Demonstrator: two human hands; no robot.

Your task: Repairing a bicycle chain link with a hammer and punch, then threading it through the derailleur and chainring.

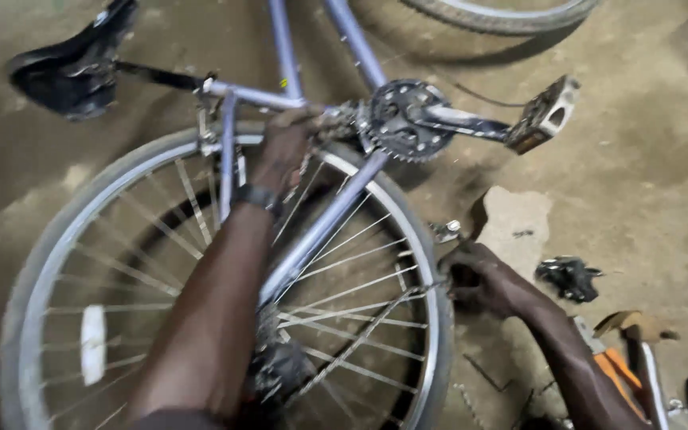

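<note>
The fingers (292, 131) of the left hand (284, 151) are closed around the bicycle chain (360, 338) where it meets the frame (320, 231), just behind the chainring (408, 119); the grip looks firm, although the picture is blurred there. The fingers of the right hand (479, 279) are curled at the outer edge of the rear wheel (224, 279), and it cannot be told whether something is pinched between them.

The bicycle is laid on its side on the concrete floor (639, 159), with the saddle (73, 68) at the upper left. The rear wheel fills the lower left of the view, and the chain runs slack across its spokes from the right hand down to the rear sprockets (276, 366). The pedal (547, 115) is seen at the upper right. A small dark part (568, 277) and an orange-handled tool (619, 370) lie on the floor near the right forearm.

The chain is judged to be off and in the middle of being refitted. The next move calls for the slack to be guided onto the teeth of the chainring.
</note>
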